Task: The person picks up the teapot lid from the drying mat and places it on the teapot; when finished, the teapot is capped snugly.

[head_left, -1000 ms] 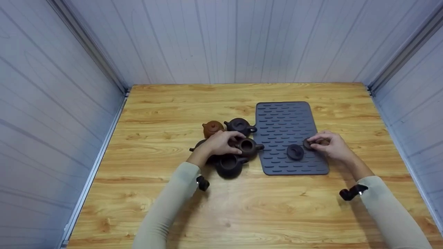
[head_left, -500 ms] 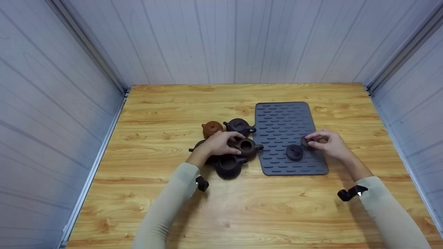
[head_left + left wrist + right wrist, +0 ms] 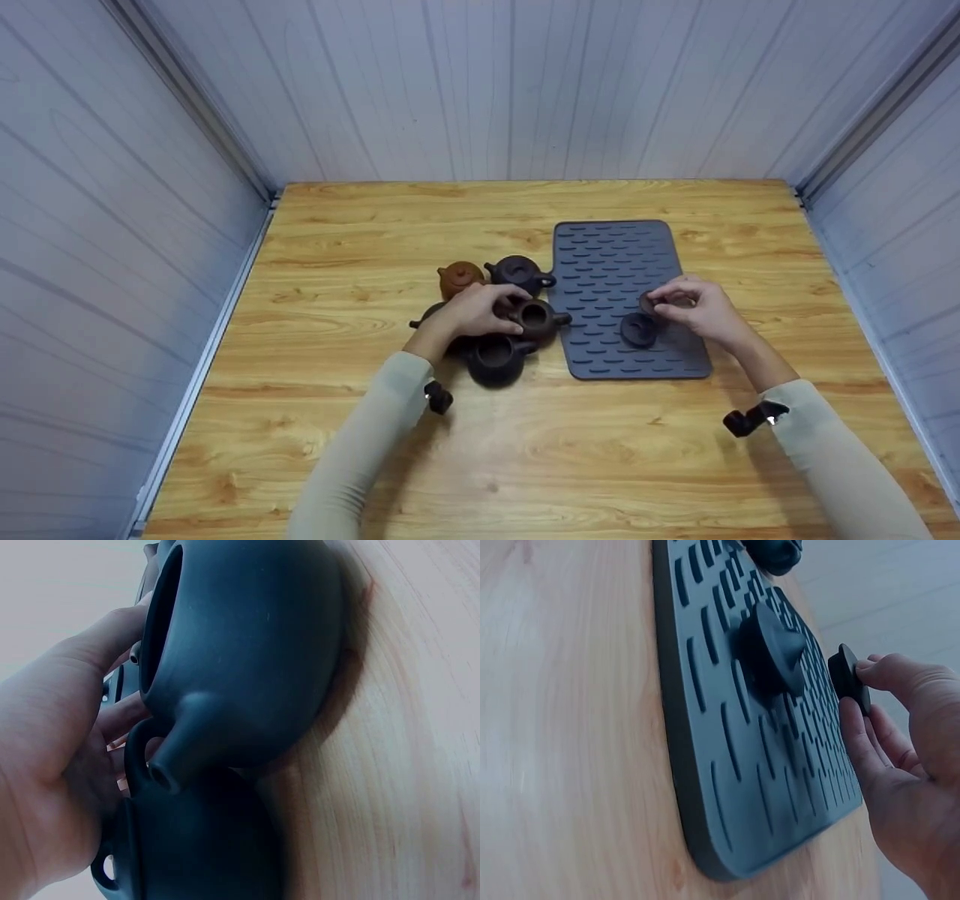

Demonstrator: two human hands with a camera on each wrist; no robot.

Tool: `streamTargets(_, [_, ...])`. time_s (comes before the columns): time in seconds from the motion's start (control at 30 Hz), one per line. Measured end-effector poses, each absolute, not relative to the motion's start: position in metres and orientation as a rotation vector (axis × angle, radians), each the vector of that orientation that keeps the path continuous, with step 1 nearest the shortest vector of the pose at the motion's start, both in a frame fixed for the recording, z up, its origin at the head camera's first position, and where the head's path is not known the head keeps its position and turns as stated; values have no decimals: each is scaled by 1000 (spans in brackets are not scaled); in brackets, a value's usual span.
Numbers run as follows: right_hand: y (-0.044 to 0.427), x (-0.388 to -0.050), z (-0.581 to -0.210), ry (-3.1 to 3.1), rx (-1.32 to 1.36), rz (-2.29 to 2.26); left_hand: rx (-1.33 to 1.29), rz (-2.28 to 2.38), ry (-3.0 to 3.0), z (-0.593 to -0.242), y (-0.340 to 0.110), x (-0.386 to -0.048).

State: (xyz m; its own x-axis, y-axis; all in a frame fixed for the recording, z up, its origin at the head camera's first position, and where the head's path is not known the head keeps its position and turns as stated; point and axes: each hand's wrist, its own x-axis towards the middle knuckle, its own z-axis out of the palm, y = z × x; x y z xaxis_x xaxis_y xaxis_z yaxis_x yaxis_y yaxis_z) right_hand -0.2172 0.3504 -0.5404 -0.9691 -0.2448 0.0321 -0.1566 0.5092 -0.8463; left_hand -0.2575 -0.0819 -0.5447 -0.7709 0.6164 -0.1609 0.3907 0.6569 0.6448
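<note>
In the head view the left hand (image 3: 480,309) grips a small brown teapot without a lid (image 3: 535,318), its spout or handle pointing right over the mat edge. The right hand (image 3: 701,309) pinches a small dark lid (image 3: 647,302) between thumb and fingers; the right wrist view shows this lid (image 3: 847,679) raised off the grey mat (image 3: 727,840). A larger dark lid (image 3: 638,330) lies on the mat just beside it. A black open teapot (image 3: 496,361) stands in front of the brown one, and in the left wrist view this black body (image 3: 255,637) hides the left fingertips.
An orange-brown lidded teapot (image 3: 459,280) and a dark lidded teapot (image 3: 517,274) stand behind the left hand. Another dark teapot (image 3: 429,313) is partly hidden under the left wrist. White panel walls (image 3: 465,90) border the wooden table (image 3: 570,457) at back and sides.
The right hand has moved left with the small lid, from the mat's right edge to close by the larger lid. The left hand and the teapots have stayed in place.
</note>
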Motion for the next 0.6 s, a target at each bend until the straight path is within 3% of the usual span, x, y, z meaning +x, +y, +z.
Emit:
streamTargets(0.23, [334, -217, -537, 2613, -401, -1491, 851, 872, 2534, -559, -84, -264])
streamTargets(0.6, [302, -221, -534, 2590, -478, -1481, 829, 861, 2522, -548, -83, -257])
